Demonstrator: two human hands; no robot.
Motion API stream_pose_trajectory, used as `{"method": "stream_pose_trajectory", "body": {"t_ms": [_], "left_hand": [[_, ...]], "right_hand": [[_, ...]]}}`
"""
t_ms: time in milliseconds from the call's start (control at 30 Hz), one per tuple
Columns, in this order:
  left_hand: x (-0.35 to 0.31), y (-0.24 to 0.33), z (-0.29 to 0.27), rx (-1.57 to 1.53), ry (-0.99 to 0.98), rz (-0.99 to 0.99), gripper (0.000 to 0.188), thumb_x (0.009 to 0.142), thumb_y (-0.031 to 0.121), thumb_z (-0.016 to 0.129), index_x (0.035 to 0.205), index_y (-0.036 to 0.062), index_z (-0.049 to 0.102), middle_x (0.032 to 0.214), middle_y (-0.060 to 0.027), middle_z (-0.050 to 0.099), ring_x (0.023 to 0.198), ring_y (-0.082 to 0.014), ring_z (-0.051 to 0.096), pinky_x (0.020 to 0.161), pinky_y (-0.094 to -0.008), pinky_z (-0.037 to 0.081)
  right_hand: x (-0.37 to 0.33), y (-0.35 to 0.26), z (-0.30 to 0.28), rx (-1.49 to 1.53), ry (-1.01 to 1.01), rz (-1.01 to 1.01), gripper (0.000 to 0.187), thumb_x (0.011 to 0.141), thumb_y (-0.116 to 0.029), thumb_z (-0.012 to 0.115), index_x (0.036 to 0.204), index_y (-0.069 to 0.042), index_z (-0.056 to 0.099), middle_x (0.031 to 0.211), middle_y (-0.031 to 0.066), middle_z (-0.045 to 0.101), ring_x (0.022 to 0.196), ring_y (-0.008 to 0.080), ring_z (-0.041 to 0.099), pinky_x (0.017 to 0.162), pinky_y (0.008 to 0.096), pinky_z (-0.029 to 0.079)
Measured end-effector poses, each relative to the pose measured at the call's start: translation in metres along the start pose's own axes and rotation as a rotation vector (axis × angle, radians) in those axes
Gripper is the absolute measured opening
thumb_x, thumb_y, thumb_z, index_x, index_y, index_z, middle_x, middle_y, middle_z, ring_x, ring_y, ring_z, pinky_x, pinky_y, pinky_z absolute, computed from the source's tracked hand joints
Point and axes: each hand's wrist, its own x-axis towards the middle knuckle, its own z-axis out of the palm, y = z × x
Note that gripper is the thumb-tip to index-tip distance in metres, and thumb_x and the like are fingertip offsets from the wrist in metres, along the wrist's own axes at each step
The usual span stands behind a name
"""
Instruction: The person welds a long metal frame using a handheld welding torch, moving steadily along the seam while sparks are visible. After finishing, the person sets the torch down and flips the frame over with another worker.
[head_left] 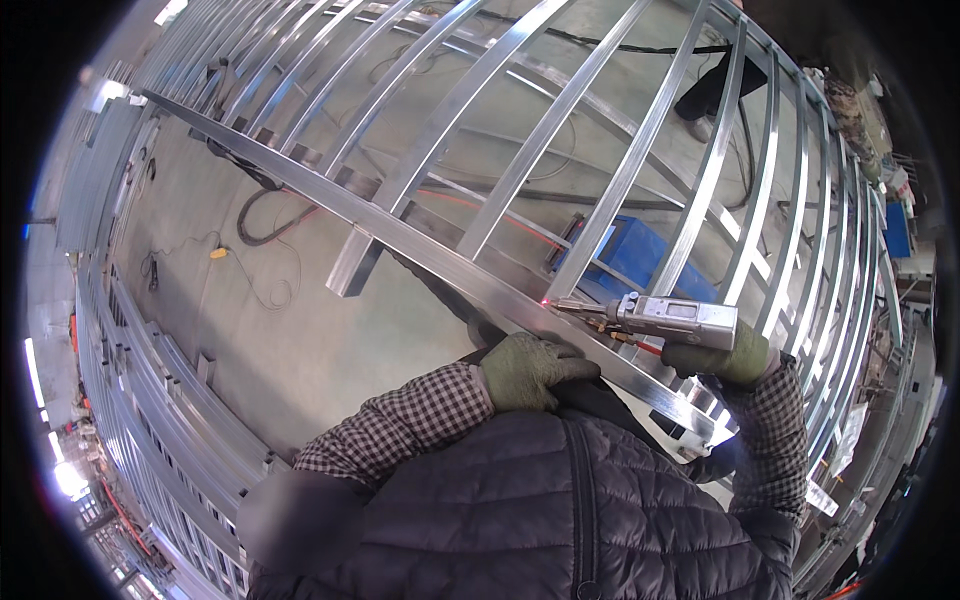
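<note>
My right hand (742, 358), in a green work glove, is closed around the grip of a silver handheld laser welding gun (685, 318). The gun points left, and its thin nozzle meets the long metal rail (450, 262) near the foot of a crossbar; a small red light spot shows at the tip. My left hand (528, 372), also gloved, is close to my body on the near side of the rail. Its fingers are bent and together over something dark, which I cannot make out.
Many parallel metal bars (600, 235) form a large frame ahead. Below it stands a blue box-shaped machine (640, 258). A black cable (255, 235) lies on the floor at left. Stacked metal profiles (165, 400) lie along the left side. A short tube stub (352, 265) juts toward me.
</note>
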Motion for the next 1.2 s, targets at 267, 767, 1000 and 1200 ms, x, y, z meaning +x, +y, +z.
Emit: {"method": "stream_pose_trajectory", "body": {"t_ms": [267,767,1000,1200], "left_hand": [[0.016,0.014,0.018,0.031,0.044,-0.116,0.077,0.064,0.023,0.083,0.140,0.0194,0.065,0.135,-0.0143,0.068,0.123,-0.0375,0.066,0.104,-0.0491,0.055],[0.022,0.019,0.020,0.067,0.040,-0.231,0.081,0.060,0.021,0.085,0.140,0.0235,0.067,0.131,-0.0068,0.071,0.121,-0.0315,0.067,0.103,-0.0440,0.056],[0.022,0.014,0.020,0.093,-0.004,-0.220,0.082,0.063,0.026,0.086,0.142,0.0245,0.064,0.129,-0.0074,0.071,0.112,-0.0309,0.071,0.094,-0.0457,0.058],[0.022,0.012,0.022,0.095,0.034,-0.182,0.080,0.064,0.026,0.087,0.141,0.0246,0.064,0.124,-0.0090,0.073,0.104,-0.0321,0.073,0.090,-0.0472,0.059]], "right_hand": [[0.025,0.008,-0.033,0.119,-0.163,0.014,0.053,0.091,-0.016,0.082,0.139,-0.001,0.066,0.100,0.0018,0.072,0.082,0.0082,0.062,0.071,0.0261,0.053],[0.051,0.030,-0.049,-0.057,-0.266,-0.264,0.048,0.092,-0.014,0.078,0.135,0.002,0.067,0.091,0.0025,0.072,0.075,0.0082,0.060,0.065,0.0273,0.052],[0.046,0.023,-0.047,0.097,-0.257,-0.149,0.048,0.091,-0.015,0.081,0.134,0.001,0.069,0.092,0.0020,0.073,0.075,0.0078,0.061,0.064,0.0260,0.052],[0.050,0.037,-0.047,0.054,-0.246,-0.200,0.049,0.091,-0.018,0.082,0.135,-0.001,0.068,0.095,0.0007,0.073,0.077,0.0076,0.061,0.065,0.0261,0.052]]}}
